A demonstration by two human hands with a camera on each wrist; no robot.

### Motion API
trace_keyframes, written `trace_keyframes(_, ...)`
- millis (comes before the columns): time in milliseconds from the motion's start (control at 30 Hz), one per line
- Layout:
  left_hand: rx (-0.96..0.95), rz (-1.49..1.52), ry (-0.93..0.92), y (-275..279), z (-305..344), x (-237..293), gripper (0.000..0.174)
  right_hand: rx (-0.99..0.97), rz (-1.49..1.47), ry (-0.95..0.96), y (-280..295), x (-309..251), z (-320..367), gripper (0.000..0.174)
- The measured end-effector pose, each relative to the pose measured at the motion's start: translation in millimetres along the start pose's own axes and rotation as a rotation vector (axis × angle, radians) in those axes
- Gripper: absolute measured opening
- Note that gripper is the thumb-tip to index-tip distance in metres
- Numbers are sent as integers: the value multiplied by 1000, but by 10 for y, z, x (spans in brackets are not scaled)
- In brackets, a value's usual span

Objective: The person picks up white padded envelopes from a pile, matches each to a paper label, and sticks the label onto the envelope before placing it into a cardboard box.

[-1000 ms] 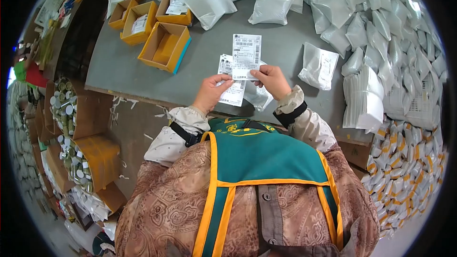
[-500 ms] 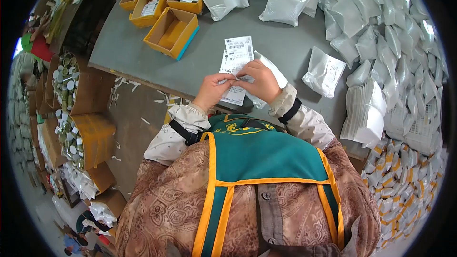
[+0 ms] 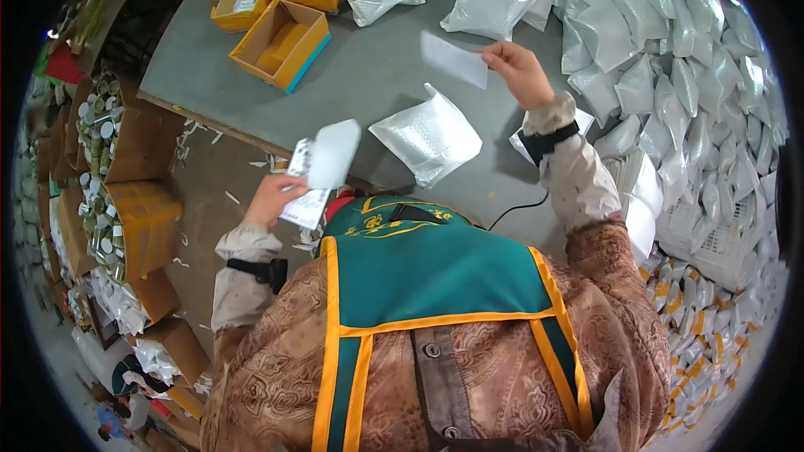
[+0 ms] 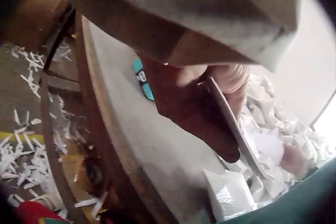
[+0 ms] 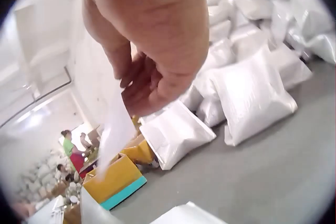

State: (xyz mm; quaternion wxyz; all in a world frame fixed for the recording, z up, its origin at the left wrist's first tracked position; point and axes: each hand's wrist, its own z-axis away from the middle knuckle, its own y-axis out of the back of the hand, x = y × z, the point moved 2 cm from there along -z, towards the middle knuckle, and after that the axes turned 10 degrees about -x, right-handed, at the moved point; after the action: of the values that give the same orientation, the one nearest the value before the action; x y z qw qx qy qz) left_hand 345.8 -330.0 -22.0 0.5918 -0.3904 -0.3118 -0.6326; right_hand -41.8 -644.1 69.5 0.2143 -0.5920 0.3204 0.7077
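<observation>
My left hand (image 3: 275,198) pinches a stack of printed shipping labels (image 3: 306,206) at the table's near edge. The top sheet of the stack bends up and shows a blank white side. Seen edge-on in the left wrist view, the stack (image 4: 237,129) lies between thumb and fingers. Out over the table, my right hand (image 3: 521,74) pinches a single label (image 3: 452,59) by its right end, blank side up. The right wrist view shows this label (image 5: 116,129) hanging from the fingertips. Between the hands, a white bubble mailer (image 3: 429,138) lies on the grey table.
Yellow open boxes (image 3: 280,43), some holding labels, stand at the table's far left. White bubble mailers (image 3: 607,21) pile up along the back and right. Another white packet (image 3: 521,144) lies partly under my right forearm. Cartons of jars (image 3: 105,134) stand on the left.
My hands have parted: the right moved forward and right with one label, the left moved back and left with the others. The mailer beneath has come into full view.
</observation>
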Motion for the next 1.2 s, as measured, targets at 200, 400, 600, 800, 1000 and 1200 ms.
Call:
trace_keyframes(200, 197, 319, 79, 27, 342, -370, 23, -265, 817, 460, -653, 267, 695, 17)
trace_keyframes(400, 187, 283, 55, -161, 154, -162, 19, -396, 765, 402, -959, 432, 960, 22)
trace_keyframes(600, 205, 213, 18, -147, -7, 52, 18, -298, 875, 447, -1112, 448, 468, 27)
trace_keyframes(800, 197, 276, -10, -117, -102, 92, 18, -382, 1020, 380, -1334, 809, 453, 43)
trace_keyframes(1000, 236, 257, -69, -102, -173, 236, 19, -35, 857, 164, -1504, 649, 367, 59)
trace_keyframes(1200, 232, 302, -49, -53, -270, 209, 20, -49, 1035, -78, -1645, 733, 301, 68)
